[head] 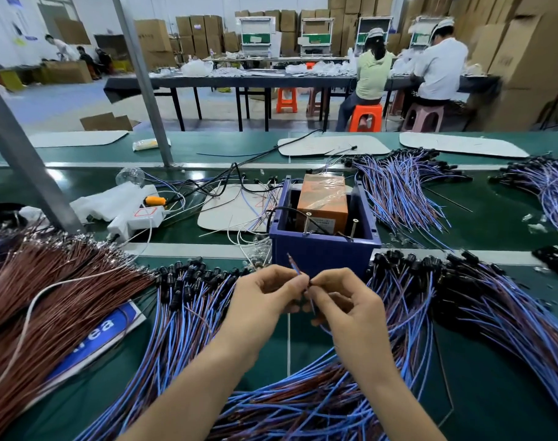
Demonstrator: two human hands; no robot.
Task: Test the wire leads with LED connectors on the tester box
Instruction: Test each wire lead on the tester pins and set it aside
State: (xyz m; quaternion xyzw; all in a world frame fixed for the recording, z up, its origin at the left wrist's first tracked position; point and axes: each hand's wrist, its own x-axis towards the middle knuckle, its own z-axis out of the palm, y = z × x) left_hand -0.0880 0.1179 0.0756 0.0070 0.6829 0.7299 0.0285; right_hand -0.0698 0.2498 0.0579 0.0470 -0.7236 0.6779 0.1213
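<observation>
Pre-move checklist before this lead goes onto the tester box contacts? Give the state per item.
1. Lead held: left hand and right hand both pinch one wire lead: ok.
2. Lead ends free and pointing up in front of the tester box: ok.
3. Ends touching the two screws on the box's near rim: not ok, they sit short of them.
4. This lead's LED connector seated: cannot tell, fingers cover it.
5. Tester powered: cannot tell.

Tester box [322, 253] is sitting mid-frame, left hand [264, 300] and right hand [347, 308] meeting on a wire lead [294, 265] just below it, power strip [137, 218] lying off to its left.
</observation>
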